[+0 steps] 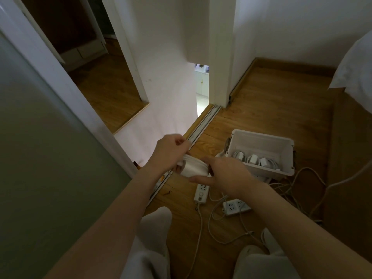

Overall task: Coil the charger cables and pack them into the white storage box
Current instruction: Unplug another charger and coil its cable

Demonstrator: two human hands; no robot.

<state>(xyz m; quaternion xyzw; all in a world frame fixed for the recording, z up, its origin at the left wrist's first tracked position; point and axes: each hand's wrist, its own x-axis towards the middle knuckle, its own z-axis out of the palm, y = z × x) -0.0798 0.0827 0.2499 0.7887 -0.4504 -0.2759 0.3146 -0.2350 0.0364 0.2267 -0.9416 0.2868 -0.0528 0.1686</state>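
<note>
Gripping smooth round white cable coil (193, 168)

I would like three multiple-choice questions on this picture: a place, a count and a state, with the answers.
1. Where does the white plastic storage box stand?
A. on the wooden floor
B. on a bed
C. on a shelf

2. How many white power strips lie on the floor?
A. none
B. two
C. five

3. The white coiled cable bundle is:
A. packed in the box
B. gripped by both hands
C. lying loose on the floor

Answers:
1 A, floorboards show all around it.
2 B, two show below the hands.
3 B, the left hand and right hand hold its ends.
</note>
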